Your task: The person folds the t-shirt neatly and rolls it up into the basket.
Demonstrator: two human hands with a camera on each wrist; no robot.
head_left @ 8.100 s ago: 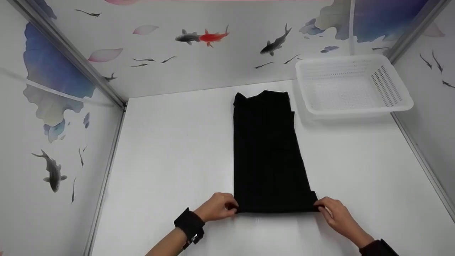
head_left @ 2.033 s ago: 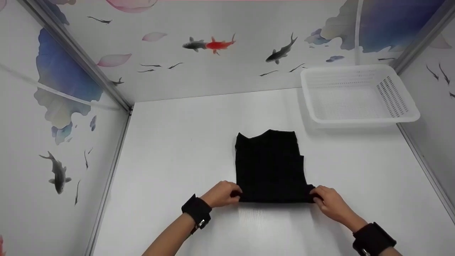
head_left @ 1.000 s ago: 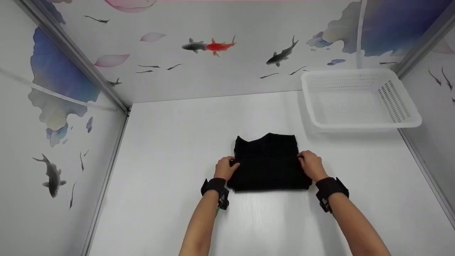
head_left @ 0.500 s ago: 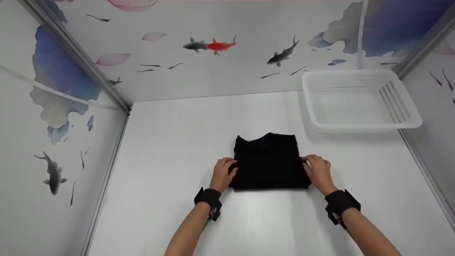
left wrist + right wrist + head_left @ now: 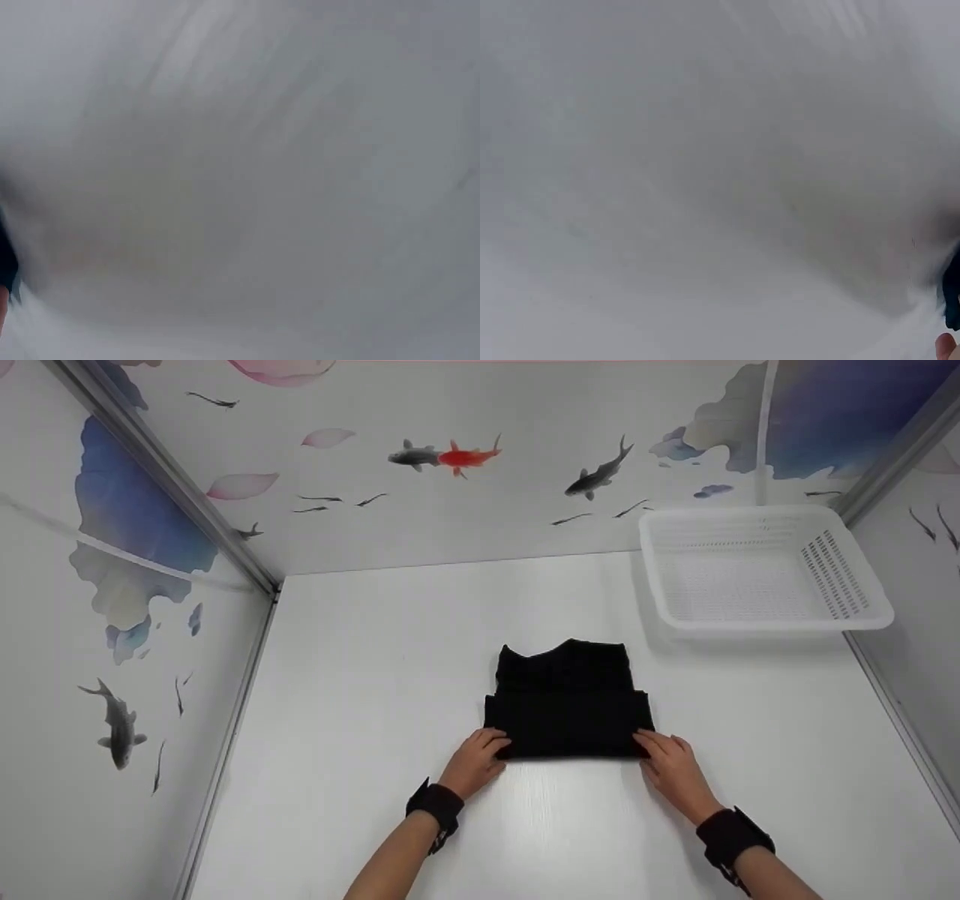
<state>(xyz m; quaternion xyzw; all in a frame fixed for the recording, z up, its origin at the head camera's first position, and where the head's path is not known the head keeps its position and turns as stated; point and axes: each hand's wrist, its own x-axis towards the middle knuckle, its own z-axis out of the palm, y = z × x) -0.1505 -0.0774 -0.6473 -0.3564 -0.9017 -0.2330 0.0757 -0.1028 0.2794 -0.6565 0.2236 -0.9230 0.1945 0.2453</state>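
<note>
A folded black garment lies on the white table, its near half doubled over and slightly wider than the far part. Its far edge is uneven, with a dip at the left. At the near left corner my left hand has its fingers over the cloth and the thumb at the near edge. My right hand holds the near right corner in the same way. Only a sliver of dark cloth shows in the left wrist view. In the right wrist view, dark cloth and a fingertip appear at the edge.
A white perforated plastic basket stands at the back right of the table. Walls printed with fish and petals enclose the table at the back and both sides. Metal rails run along the side edges.
The long garment has been shortened by folding its near part away from me, then again onto itself. Since half a second ago both hands have slid back from its sides to the near corners.
</note>
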